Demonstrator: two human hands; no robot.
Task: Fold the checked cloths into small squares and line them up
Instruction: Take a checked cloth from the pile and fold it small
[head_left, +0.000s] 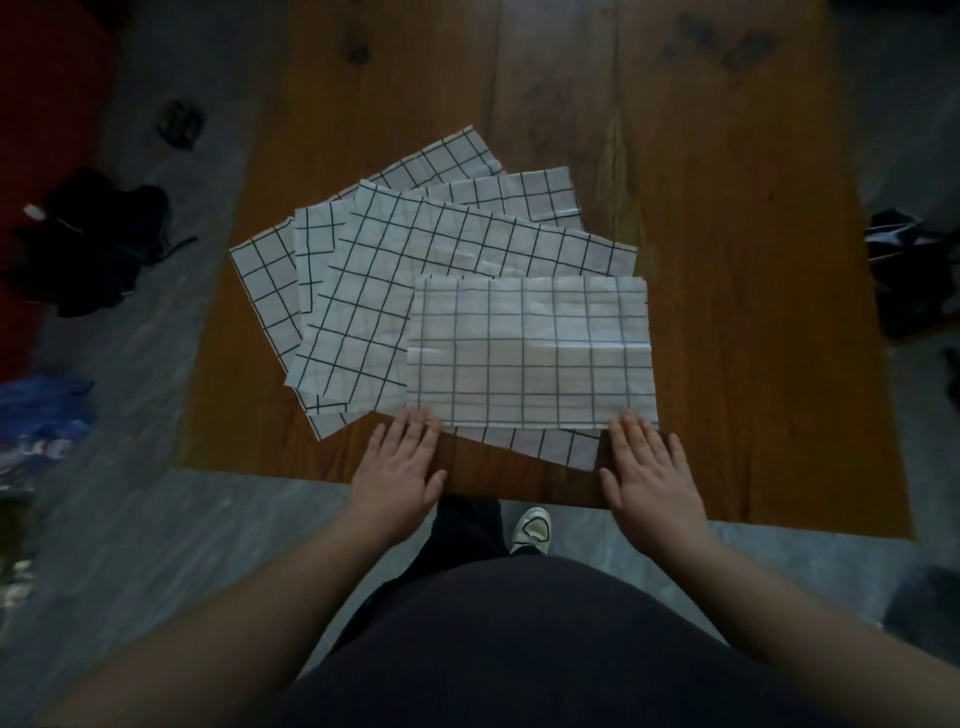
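Several white cloths with a dark check lie fanned out in an overlapping pile on the wooden table. The top cloth is folded into a rectangle and lies nearest me, its near edge parallel to the table's front edge. A larger cloth spreads out beneath it, and two more show behind. My left hand lies flat with its fingertips at the near left corner of the top cloth. My right hand lies flat with fingertips at the near right corner. Neither hand grips anything.
Bare wood lies to the right and far side of the pile. The table's front edge runs just under my wrists. On the grey floor are dark clothes at left, a blue bag, a dark bag at right, my shoe.
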